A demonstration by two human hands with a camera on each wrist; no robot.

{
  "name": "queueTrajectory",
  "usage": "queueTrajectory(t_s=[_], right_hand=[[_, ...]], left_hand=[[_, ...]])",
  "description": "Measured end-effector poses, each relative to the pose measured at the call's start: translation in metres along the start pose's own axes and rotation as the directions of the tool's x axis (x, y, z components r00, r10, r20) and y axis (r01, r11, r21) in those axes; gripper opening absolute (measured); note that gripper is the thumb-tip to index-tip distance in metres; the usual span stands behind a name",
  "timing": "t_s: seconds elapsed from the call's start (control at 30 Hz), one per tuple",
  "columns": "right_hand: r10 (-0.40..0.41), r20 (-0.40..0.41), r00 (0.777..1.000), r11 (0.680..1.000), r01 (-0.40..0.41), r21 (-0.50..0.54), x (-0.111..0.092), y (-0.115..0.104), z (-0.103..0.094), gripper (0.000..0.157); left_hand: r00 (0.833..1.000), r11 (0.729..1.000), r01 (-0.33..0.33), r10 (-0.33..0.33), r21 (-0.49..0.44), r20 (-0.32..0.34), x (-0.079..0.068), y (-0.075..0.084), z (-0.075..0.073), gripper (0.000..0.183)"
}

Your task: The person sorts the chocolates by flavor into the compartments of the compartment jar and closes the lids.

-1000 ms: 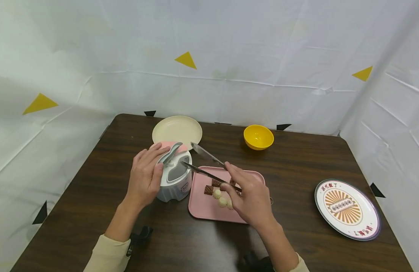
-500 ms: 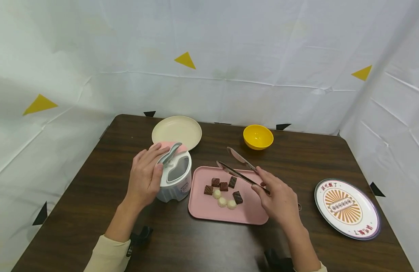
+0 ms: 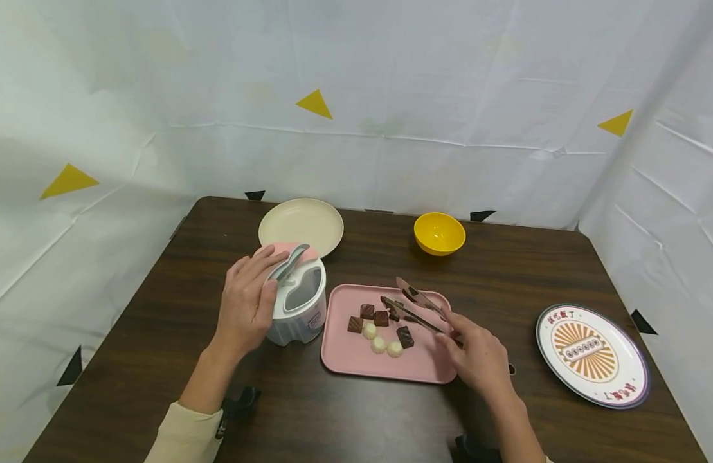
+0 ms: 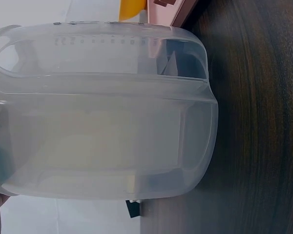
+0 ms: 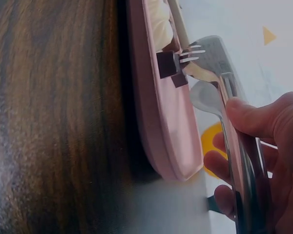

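Note:
My left hand (image 3: pixel 246 305) lies over the lid side of a round tub (image 3: pixel 292 326), fingers on the far side of its grey handle (image 3: pixel 291 262) and thumb on the near side. The tub's clear wall (image 4: pixel 107 136) fills most of the left wrist view. My right hand (image 3: pixel 478 350) grips metal tongs (image 5: pixel 232 131), whose two arms are apart. Their ends hover around a dark chocolate (image 3: pixel 394 311) on the pink tray (image 3: pixel 344 357), partly hiding it. Whether they touch it I cannot tell. Brown square chocolates (image 3: pixel 354 324) and pale round sweets (image 3: pixel 379 345) lie nearby.
Behind the tub is a cream plate (image 3: pixel 301 222). A yellow bowl (image 3: pixel 440 234) stands at the back, beyond the tray. Off to the right lies a patterned white plate (image 3: pixel 590 357). White sheeting (image 3: pixel 391 77) rises behind the table.
The tongs have moved right from above the tub's opening, then down to the dark chocolate on the tray. My left hand stays on the tub.

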State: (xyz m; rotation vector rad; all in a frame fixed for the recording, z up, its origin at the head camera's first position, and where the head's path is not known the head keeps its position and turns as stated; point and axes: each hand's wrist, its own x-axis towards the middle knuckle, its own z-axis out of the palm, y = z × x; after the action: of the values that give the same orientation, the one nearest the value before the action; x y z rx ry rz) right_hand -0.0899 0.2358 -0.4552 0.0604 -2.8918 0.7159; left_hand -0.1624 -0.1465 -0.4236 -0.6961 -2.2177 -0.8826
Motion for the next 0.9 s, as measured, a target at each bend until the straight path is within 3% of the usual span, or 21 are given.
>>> queueTrajectory(t_s=[0.9], right_hand=[[0.039,0.043,0.998,0.999,-0.038,-0.015,0.0013,0.0037,0.0019,0.044]], left_hand=[[1.0,1.0,0.003,-0.003,-0.003,0.0,0.0009,0.0015,-0.0011,0.048]])
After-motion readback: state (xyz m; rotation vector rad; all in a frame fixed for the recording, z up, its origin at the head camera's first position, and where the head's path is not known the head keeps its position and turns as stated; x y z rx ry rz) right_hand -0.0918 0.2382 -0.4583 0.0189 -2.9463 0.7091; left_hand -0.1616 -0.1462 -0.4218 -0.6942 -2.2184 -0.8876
